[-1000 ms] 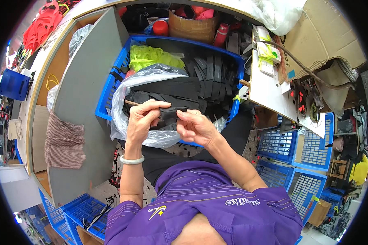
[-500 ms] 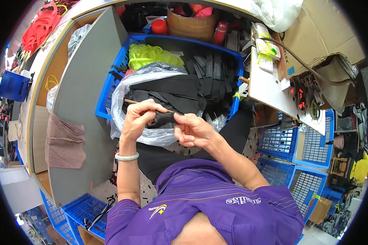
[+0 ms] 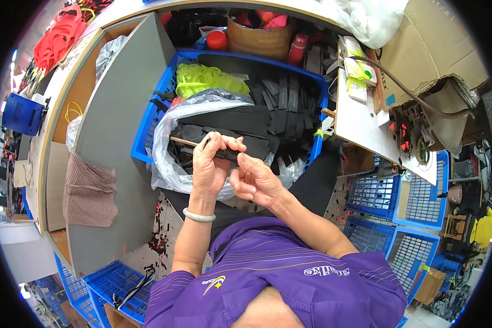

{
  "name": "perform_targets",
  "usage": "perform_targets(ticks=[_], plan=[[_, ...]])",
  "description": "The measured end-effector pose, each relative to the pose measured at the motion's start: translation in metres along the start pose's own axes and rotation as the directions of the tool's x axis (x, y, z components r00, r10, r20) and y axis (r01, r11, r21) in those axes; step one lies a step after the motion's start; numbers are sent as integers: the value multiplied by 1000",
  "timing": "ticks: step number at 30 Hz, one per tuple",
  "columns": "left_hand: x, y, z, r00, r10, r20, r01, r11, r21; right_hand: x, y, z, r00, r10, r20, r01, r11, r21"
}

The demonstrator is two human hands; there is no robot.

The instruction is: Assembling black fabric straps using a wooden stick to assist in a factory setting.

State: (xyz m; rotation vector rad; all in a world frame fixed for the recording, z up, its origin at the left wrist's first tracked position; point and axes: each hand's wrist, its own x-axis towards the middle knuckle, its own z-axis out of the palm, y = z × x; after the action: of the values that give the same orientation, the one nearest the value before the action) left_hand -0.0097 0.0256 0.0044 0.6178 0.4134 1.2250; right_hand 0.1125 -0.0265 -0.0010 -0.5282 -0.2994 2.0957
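My left hand [image 3: 209,169], with a pale bangle on its wrist, has its fingers curled round a thin brown stick [image 3: 182,141]; the stick's end pokes out to the left. Between the two hands lies a small black fabric strip [image 3: 228,154], partly hidden by the fingers. My right hand [image 3: 259,181] pinches the strip's right end between thumb and finger, the other fingers curled in. Both hands are above a clear plastic bag [image 3: 164,128] of black strips [image 3: 229,121], which sits in a blue basket [image 3: 145,123].
Bright yellow-green straps [image 3: 210,78] and more black strips fill the basket's far part. A grey panel [image 3: 120,120] with a brown cloth [image 3: 90,188] stands at left. To the right are a white board [image 3: 361,123], a cardboard box [image 3: 437,44] and blue crates [image 3: 415,191].
My left hand has turned more upright and its fingers have shifted over the black strip. My right hand has moved slightly right and down, still pinching.
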Motion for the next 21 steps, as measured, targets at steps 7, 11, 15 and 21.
perform_targets(ticks=[7,11,15,21], plan=[[-3,-2,3,987,-99,-131,104,994,32,7,12,-3,907,-419,36,314,618,-721],[2,-10,4,990,-59,-128,70,994,82,19,-1,-10,756,-577,309,340,-57,-939],[10,-10,-16,969,-231,85,242,959,-148,30,-19,-20,973,186,136,-145,953,-265],[22,-8,-25,964,-163,209,197,968,-154,44,-17,-9,963,197,186,-200,980,-1]])
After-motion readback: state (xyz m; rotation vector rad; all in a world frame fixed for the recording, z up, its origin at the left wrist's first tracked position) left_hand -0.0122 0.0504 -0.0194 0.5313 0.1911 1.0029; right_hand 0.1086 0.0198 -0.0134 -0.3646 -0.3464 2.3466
